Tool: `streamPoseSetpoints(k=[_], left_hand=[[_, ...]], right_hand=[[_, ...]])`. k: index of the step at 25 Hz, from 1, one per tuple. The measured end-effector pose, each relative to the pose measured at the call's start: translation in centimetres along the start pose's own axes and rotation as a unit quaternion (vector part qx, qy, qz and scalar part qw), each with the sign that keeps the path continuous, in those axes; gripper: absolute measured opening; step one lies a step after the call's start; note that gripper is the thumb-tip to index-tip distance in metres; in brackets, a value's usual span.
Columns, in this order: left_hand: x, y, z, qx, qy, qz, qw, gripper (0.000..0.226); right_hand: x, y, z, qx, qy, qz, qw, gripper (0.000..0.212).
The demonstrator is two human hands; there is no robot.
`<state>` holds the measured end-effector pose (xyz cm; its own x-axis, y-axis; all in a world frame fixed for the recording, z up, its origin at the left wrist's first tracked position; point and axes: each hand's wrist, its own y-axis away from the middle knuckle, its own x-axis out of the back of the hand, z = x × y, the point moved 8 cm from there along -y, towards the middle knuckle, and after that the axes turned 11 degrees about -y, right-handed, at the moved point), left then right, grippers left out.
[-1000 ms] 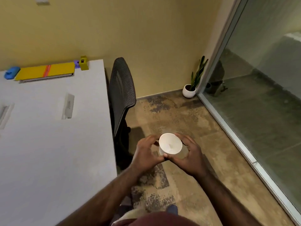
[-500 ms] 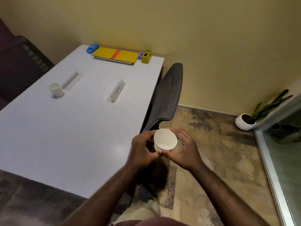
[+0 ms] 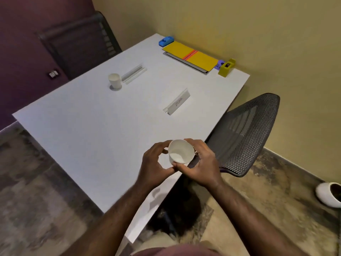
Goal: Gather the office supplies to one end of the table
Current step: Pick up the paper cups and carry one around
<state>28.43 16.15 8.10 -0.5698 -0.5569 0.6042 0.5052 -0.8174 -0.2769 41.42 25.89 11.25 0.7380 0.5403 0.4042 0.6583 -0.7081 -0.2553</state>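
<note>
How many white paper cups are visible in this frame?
2: one cup held by both the left hand and right hand; another cup standing on the table.

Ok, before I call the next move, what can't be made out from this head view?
- Handwriting on the name card: too small and blurred.
- Base of the held paper cup: hidden by the left hand and right hand.
- Item under the yellow folder: only its edge shows.
- Plant pot: cut off by the right edge.

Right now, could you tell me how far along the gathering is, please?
Done: yellow folder, blue stapler and yellow tape dispenser sit at the far end. In hand: both hands, left and right, hold a paper cup. Left: another cup mid-table.
</note>
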Motion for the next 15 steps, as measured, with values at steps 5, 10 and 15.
streamPoseSetpoints(k=[5,10,15], left_hand=[[2.4,0.4,-6.5,0.122,-0.070,0.029,0.990,0.086],[2.6,3.0,-13.2,0.238,-0.173,0.016,0.955,0.095],[0.3,5.5,-18.8,0.338,-0.218,-0.011,0.916,0.099]], right_hand=[[-3.1,-5.7,1.1,-0.010,0.006,-0.008,1.000,0.070],[-6.4,-11.2,4.7,-0.053,0.014,-0.025,0.998,0.069],[-9.2,-15.7,10.3,-0.072,0.026,-0.026,0.997,0.073]])
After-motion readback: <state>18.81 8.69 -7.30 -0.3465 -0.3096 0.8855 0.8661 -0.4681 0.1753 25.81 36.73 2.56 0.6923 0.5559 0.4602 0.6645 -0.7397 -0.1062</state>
